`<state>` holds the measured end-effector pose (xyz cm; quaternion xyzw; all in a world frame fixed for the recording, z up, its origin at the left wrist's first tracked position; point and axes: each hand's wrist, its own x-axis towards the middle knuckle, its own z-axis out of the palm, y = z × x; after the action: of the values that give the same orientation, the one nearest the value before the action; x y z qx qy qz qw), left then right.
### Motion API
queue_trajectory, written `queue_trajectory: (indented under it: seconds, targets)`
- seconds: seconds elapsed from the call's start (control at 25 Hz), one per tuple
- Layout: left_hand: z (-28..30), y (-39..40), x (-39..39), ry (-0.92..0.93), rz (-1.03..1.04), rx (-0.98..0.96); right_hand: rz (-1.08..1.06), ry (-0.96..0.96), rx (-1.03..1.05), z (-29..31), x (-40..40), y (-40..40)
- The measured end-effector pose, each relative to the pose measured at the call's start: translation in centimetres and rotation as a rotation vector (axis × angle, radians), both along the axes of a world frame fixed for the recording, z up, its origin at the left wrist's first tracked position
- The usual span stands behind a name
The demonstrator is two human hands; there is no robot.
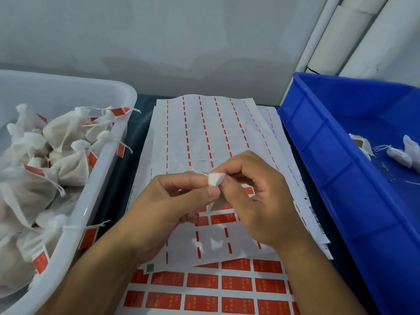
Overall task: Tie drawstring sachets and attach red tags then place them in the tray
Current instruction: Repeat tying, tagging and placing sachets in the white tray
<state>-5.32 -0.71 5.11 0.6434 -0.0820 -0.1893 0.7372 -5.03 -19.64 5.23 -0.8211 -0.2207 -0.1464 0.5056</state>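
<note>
Sachet (215, 179) sits mid-frame, a small white gathered fabric end pinched between both hands above the sticker sheets. Right hand (254, 198): fingers curled in tight, thumb and forefinger closed on the white fabric bunch. Left hand (172, 201): fingers curled, thumb tip pressed against the underside of the same bunch, a thin white drawstring (196, 171) running from the bunch across the top of its fingers. Most of the sachet body is hidden behind the hands, can't tell its fill or shape. Under the hands: a dark tabletop (118, 189) covered by overlapping label sheets. Upper sheet (204, 133) is mostly peeled, only thin red dashes left in columns, a few red tags remaining near the fingers. Lower sheet (204, 289) at near edge has full rows of red tags (236, 283) with gold print, print unreadable. Left side: translucent white tray (97, 196) piled with tied white sachets (68, 133), each with a red tag on its string, some tags hanging over the rim. Right side: blue plastic bin (329, 155) holding a few untied sachets (400, 154), one open at the mouth showing brownish fill, plus loose crumbs. Behind: plain grey-white wall (159, 42), white pipes (354, 35) at the top right corner. Held sachet lies between tray and bin, touching neither.
</note>
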Motion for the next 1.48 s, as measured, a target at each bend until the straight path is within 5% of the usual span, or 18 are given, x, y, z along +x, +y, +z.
queue_trajectory:
  seconds: [0.32, 1.08, 1.48]
  targets:
    - [0.2, -0.8, -0.4, -0.308, 0.167, 0.063, 0.031, 0.093, 0.136, 0.4, -0.4, 0.6]
    - [-0.1, -1.7, -0.5, -0.15, 0.33, 0.118, -0.051, 0.389, 0.216, 0.2, -0.1, 0.9]
    - [-0.4, -1.6, -0.5, -0.084, 0.245, 0.144, 0.228, 0.868, 0.728, -0.3, 0.0, 0.5]
